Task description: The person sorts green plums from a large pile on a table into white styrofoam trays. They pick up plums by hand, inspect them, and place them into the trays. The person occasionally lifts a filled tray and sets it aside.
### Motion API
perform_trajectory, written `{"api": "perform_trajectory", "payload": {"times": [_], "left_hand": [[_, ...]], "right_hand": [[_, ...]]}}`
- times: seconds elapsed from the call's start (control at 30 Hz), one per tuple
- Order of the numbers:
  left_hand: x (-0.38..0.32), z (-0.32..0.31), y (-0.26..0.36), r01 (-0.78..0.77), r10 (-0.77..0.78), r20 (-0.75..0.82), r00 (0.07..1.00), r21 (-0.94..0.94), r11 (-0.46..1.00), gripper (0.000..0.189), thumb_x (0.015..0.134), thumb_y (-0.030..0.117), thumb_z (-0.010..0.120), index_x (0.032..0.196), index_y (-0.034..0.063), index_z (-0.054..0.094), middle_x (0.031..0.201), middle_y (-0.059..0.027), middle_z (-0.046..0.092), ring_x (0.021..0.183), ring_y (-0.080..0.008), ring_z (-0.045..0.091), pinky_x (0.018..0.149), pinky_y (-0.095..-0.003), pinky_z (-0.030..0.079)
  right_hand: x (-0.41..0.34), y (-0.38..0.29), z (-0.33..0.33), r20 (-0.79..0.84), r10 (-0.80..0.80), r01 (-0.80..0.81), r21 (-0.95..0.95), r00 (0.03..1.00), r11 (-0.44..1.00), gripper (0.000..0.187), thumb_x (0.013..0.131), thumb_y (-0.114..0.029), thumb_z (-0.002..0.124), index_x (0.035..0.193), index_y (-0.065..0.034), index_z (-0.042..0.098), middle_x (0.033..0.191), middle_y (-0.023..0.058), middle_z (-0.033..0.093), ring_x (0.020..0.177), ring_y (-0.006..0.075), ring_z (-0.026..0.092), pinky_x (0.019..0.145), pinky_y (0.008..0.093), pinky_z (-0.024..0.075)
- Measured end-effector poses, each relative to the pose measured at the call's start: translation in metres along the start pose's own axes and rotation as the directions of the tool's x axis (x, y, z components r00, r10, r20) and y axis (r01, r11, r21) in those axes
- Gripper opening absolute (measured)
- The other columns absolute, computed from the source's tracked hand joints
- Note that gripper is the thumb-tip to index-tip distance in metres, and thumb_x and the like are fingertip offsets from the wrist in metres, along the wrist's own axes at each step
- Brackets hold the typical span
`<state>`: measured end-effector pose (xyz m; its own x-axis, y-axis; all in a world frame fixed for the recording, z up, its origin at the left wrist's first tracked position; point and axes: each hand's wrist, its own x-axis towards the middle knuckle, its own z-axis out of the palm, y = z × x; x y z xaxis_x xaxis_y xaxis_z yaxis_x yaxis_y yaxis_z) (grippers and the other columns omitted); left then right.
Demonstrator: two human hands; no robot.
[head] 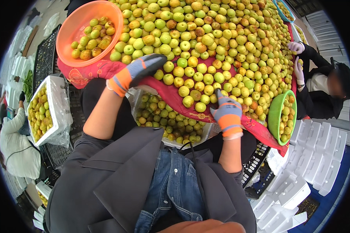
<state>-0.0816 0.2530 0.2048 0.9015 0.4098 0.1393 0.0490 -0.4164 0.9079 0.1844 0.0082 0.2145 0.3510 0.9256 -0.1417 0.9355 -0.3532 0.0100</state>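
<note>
Green-and-brown jujubes (201,48) lie heaped on a red patterned cloth (169,97) in front of me. My left hand (135,72), in a grey and orange glove with a dark palm, reaches over the cloth's near edge beside the fruit. Its fingers are extended, and no fruit shows in it. My right hand (228,113), gloved alike, touches the front of the heap with index finger and thumb apart, near a brownish jujube (213,99). Below the cloth edge, between my knees, a white foam box (167,142) holds more jujubes.
An orange basin (62,43) with jujubes stands at left, a green basket (274,116) of them at right. Across the heap's right side sits a person (323,78) in white gloves. A filled foam box (57,107) stands left; white foam boxes (318,145) are stacked right.
</note>
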Motion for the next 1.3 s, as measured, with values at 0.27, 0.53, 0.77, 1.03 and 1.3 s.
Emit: {"api": "perform_trajectory", "payload": {"times": [0.27, 0.53, 0.77, 1.03, 1.3], "left_hand": [[0.004, -0.002, -0.016, -0.364, 0.343, 0.122, 0.931, 0.341, 0.867, 0.100, 0.061, 0.029, 0.094, 0.144, 0.0048, 0.044, 0.144, -0.0182, 0.049, 0.130, -0.0351, 0.051, 0.108, -0.0422, 0.043], [0.024, 0.012, -0.001, 0.320, -0.256, 0.193, 0.947, -0.603, 0.730, 0.052, 0.093, 0.025, 0.066, 0.138, 0.0038, 0.052, 0.135, -0.0067, 0.058, 0.117, -0.0168, 0.059, 0.101, -0.0333, 0.048], [0.036, 0.014, 0.003, 0.550, -0.448, 0.331, 0.831, -0.611, 0.569, 0.041, 0.102, 0.028, 0.052, 0.137, 0.0067, 0.056, 0.129, -0.0033, 0.062, 0.118, -0.0122, 0.057, 0.100, -0.0299, 0.047], [0.040, 0.001, -0.011, 0.402, -0.393, 0.137, 0.909, -0.533, 0.744, 0.040, 0.102, 0.020, 0.048, 0.141, 0.0120, 0.053, 0.128, -0.0009, 0.059, 0.115, -0.0114, 0.055, 0.095, -0.0300, 0.048], [0.041, -0.004, -0.009, 0.320, -0.285, 0.145, 0.947, -0.468, 0.824, 0.039, 0.103, 0.021, 0.049, 0.140, 0.0118, 0.053, 0.127, -0.0023, 0.059, 0.115, -0.0121, 0.055, 0.099, -0.0303, 0.048]], "right_hand": [[0.011, -0.009, 0.020, -0.245, -0.005, 0.021, 0.063, 0.969, 0.998, 0.071, 0.070, -0.031, 0.081, 0.135, -0.0138, 0.057, 0.107, 0.0113, 0.065, 0.100, 0.0308, 0.062, 0.088, 0.0429, 0.0487], [-0.008, -0.029, 0.023, -0.100, 0.092, -0.103, -0.104, 0.991, 0.989, 0.067, 0.073, -0.033, 0.078, 0.133, -0.0119, 0.057, 0.123, 0.0120, 0.058, 0.107, 0.0301, 0.060, 0.084, 0.0431, 0.0504], [0.005, -0.003, 0.009, -0.056, 0.156, -0.151, 0.094, 0.986, 0.984, 0.060, 0.073, -0.035, 0.079, 0.125, -0.0082, 0.063, 0.118, 0.0131, 0.064, 0.103, 0.0314, 0.065, 0.087, 0.0421, 0.0532], [0.007, 0.016, -0.011, -0.542, -0.116, 0.434, 0.507, 0.832, 0.745, 0.025, 0.087, -0.009, 0.065, 0.109, 0.0033, 0.066, 0.114, 0.0102, 0.065, 0.091, 0.0205, 0.069, 0.079, 0.0333, 0.0579], [0.068, -0.068, -0.018, 0.198, -0.008, -0.019, 0.135, 0.980, 0.991, 0.048, 0.091, -0.043, 0.060, 0.120, -0.0047, 0.065, 0.122, 0.0220, 0.065, 0.110, 0.0354, 0.064, 0.093, 0.0437, 0.0506]]}}
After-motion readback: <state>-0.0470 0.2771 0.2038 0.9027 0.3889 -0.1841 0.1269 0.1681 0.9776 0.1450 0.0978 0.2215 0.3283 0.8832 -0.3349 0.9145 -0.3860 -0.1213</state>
